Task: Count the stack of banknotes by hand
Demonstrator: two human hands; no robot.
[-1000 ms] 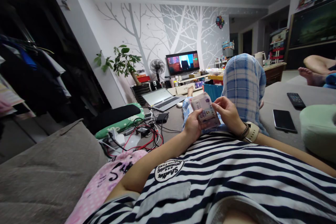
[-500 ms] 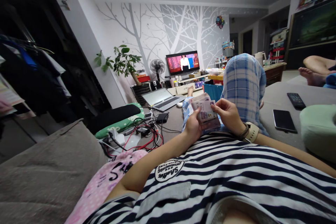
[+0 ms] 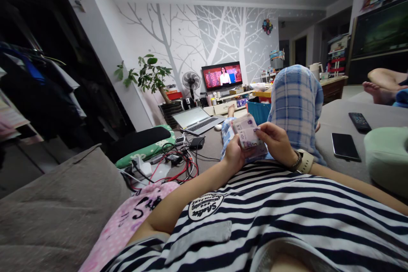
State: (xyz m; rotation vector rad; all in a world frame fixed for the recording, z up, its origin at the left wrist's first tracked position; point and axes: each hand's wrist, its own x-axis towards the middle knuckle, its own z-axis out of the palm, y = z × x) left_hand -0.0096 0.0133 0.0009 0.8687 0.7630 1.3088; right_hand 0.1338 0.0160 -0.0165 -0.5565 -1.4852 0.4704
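A stack of pale purple banknotes [image 3: 245,129] marked with the figure 5 is held in front of my lap. My left hand [image 3: 235,153] is closed around its lower left side, thumb on the face of the notes. At the upper right corner, my right hand [image 3: 276,138] pinches the edge of a front banknote, which bends down toward me. Behind the money are my legs in blue checked trousers [image 3: 295,93], one knee raised. A pale watch [image 3: 306,160] and a dark bracelet sit on my right wrist.
To the left lie an open laptop [image 3: 199,122], a white mouse [image 3: 218,127] and tangled cables [image 3: 178,161]. On the right are a black phone [image 3: 346,146], a remote control [image 3: 359,122] and a green cushion [image 3: 387,153]. Another person's foot [image 3: 376,91] rests beyond.
The front banknote has been bent down at its upper edge, showing more of the notes behind it. My right hand has shifted very slightly; my left hand stays in place.
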